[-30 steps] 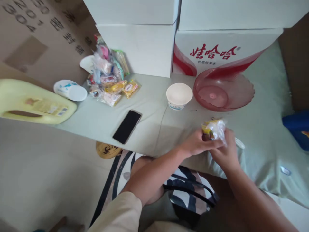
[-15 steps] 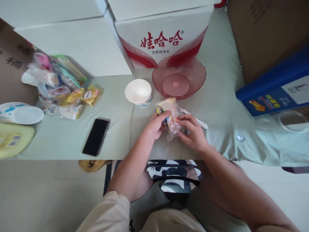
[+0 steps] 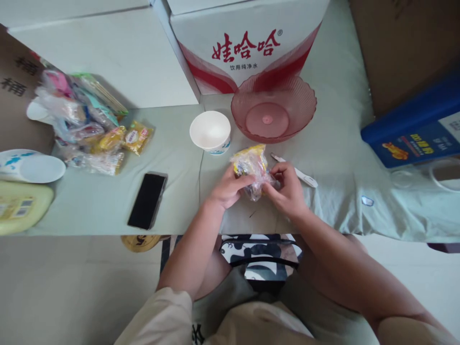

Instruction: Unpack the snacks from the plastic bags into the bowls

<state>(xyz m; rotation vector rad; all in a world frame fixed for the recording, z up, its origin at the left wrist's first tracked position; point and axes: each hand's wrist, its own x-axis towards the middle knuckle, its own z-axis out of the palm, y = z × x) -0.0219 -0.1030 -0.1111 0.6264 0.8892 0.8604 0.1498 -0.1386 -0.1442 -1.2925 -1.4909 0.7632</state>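
Note:
A crinkled clear plastic bag (image 3: 253, 165) with yellow and printed colours lies between my hands, just above the table. My left hand (image 3: 230, 187) is closed on its left side, thumb across the front. My right hand (image 3: 285, 189) pinches the bag's lower right part between thumb and fingers. What the bag contains is hard to make out. Behind my right hand lies a white utility knife or similar slim white tool (image 3: 305, 177). Beyond the bag stand a white paper bowl (image 3: 210, 129) and a pink translucent fluted bowl (image 3: 287, 127).
A black phone (image 3: 147, 201) lies left of my left arm. Farther left is a pile of packaged items (image 3: 77, 112) with a small yellow packet (image 3: 136, 138). White boxes (image 3: 247, 48) back the table; a blue box (image 3: 406, 139) stands right. The table's front edge runs close by.
My right-hand fingers have drawn together on the bag, which has turned and bunched up. The view has shifted slightly, and more of the white tool shows.

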